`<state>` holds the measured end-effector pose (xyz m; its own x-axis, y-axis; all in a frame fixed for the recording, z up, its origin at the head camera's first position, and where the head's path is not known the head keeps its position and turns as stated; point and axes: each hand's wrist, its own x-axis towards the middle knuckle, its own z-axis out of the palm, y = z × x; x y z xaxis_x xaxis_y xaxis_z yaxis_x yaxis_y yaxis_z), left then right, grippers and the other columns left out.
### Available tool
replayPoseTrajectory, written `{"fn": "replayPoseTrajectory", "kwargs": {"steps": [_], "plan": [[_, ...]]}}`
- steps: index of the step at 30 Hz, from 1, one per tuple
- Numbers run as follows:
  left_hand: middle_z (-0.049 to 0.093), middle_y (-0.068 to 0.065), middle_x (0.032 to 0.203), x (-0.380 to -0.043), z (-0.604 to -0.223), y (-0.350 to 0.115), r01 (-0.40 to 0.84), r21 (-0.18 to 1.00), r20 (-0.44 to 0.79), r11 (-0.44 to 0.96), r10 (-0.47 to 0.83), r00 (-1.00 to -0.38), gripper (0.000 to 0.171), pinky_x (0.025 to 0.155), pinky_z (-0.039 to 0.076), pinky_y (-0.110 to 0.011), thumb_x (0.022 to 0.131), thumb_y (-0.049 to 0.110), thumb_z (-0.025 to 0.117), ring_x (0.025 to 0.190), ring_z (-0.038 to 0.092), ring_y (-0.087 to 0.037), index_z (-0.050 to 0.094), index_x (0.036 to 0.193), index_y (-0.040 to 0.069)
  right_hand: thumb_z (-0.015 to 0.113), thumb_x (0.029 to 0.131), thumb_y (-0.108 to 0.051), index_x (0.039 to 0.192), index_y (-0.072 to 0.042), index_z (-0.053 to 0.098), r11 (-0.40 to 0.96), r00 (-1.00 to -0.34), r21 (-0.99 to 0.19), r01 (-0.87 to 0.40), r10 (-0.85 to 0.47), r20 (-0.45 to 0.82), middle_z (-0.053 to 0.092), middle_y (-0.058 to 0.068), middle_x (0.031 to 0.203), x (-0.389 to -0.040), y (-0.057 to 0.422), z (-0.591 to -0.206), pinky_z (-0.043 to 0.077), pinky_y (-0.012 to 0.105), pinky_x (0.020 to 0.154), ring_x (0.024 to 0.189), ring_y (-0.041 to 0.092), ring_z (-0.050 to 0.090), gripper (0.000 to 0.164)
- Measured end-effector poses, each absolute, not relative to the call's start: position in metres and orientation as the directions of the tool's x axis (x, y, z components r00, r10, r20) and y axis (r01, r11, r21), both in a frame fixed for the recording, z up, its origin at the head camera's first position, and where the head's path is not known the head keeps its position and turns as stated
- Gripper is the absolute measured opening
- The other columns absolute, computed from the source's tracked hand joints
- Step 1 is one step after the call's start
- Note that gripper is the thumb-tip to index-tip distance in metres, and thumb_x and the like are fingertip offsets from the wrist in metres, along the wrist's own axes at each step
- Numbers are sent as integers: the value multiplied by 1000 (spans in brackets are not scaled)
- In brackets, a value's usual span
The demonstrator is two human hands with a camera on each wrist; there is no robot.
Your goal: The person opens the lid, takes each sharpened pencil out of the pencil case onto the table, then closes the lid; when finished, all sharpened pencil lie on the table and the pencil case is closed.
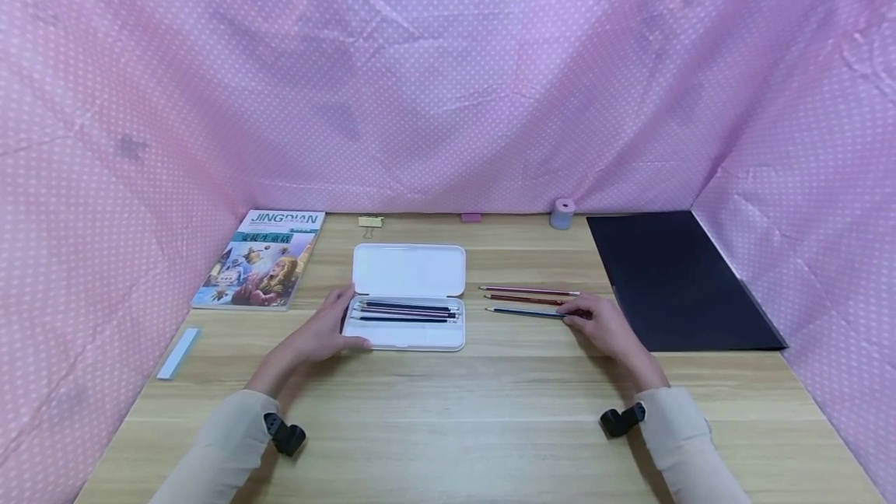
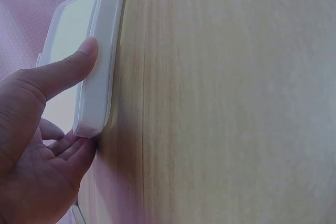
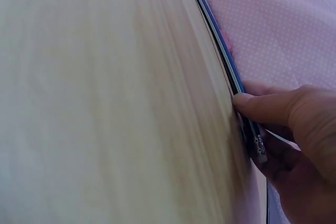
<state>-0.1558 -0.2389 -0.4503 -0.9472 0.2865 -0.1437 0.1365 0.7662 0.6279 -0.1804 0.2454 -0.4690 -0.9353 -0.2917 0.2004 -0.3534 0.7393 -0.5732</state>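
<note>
A white pencil case [image 1: 406, 337] lies open on the table, its lid [image 1: 409, 269] folded back and several dark pencils [image 1: 406, 311] inside. My left hand [image 1: 325, 330] grips its left end; in the left wrist view the thumb [image 2: 88, 51] presses the front wall and the fingers curl at the corner. To the right of the case, my right hand [image 1: 598, 323] pinches a blue-and-black striped pencil [image 3: 216, 32] near its eraser end, the tip pointing left. Just behind that pencil lie a reddish-brown pencil [image 1: 521, 299], partly behind my fingers, and a dark red pencil [image 1: 528, 290].
A magazine [image 1: 259, 259] lies at the back left, with a pale blue strip [image 1: 179, 353] in front of it. Along the back are a binder clip [image 1: 370, 222], a pink block [image 1: 471, 218] and a small pink-and-blue cylinder [image 1: 562, 215]. A black sheet [image 1: 686, 282] covers the back right.
</note>
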Motion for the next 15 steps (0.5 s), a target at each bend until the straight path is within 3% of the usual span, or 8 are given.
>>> {"fn": "replayPoseTrajectory", "kwargs": {"steps": [15], "plan": [[18, -18, 147, -155, -449, -240, 141, 628, -141, 765, 290, -947, 115, 107, 20, -55, 67, 51, 76, 133, 23, -38, 7, 149, 10, 69, 81, -6, 92, -14, 72, 751, -931, -549, -366, -296, 215, 63, 0, 91, -183, 245, -472, 47, 36, 73, 85, 18, 57, 15]]}}
